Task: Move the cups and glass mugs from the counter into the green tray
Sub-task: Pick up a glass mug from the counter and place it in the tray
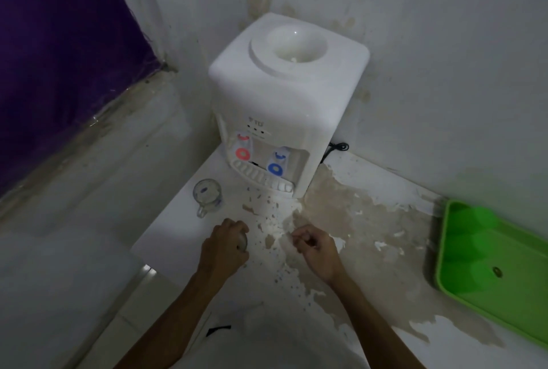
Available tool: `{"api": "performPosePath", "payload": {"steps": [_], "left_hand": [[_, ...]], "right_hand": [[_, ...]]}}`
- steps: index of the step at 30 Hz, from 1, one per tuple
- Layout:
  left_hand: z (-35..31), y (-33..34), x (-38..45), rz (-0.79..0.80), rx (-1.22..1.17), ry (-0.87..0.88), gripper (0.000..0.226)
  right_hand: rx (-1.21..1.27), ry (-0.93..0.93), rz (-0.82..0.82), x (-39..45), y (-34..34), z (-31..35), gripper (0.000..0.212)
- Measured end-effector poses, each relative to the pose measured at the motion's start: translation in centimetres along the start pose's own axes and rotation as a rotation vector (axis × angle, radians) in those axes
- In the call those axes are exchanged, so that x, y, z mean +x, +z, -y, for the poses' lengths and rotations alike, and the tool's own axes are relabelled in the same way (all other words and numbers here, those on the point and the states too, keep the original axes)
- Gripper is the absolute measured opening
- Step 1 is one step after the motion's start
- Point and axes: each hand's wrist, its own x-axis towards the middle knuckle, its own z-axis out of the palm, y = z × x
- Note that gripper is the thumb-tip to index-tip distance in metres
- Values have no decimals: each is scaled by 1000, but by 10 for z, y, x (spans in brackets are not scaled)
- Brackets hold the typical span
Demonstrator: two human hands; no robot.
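A clear glass mug (207,195) with a blue mark stands on the white counter, left of the dispenser's taps, its handle toward me. My left hand (224,245) is just in front of it, closed over a small greyish cup (242,242) that it mostly hides. My right hand (314,247) hovers at counter level to the right, fingers curled; a thin pale edge shows at the fingertips, and I cannot tell if it holds anything. The green tray (444,238) lies at the far right of the counter, with only a small dark mark inside.
A white water dispenser (284,96) with red and blue taps fills the back corner, its black cord (336,148) trailing behind. The counter (370,220) has peeled brown patches. Its left edge drops off beside my left forearm. Stained walls close in behind and to the right.
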Motion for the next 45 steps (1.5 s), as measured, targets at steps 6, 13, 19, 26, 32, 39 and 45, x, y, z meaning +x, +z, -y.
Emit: {"api": "performPosePath", "payload": {"steps": [6, 13, 19, 26, 32, 39, 45], "left_hand": [[-31, 12, -6, 19, -175, 93, 41], [-149, 42, -11, 55, -340, 371, 40], [-247, 86, -30, 213, -406, 566, 39], [-308, 147, -49, 418, -394, 658, 43], [-355, 187, -48, 510, -496, 480, 29], [-383, 213, -22, 423, -577, 322, 27], [-389, 227, 7, 333, -607, 231, 25]], "right_hand": [[73, 82, -34, -18, -22, -15, 17], [590, 496, 62, -57, -81, -34, 35], [1109, 504, -38, -96, -144, -68, 48], [1077, 493, -202, -142, -202, -123, 34], [876, 537, -480, -165, -254, -163, 32], [568, 458, -717, -157, -322, -207, 50], [261, 329, -818, -124, -362, -226, 66]]}}
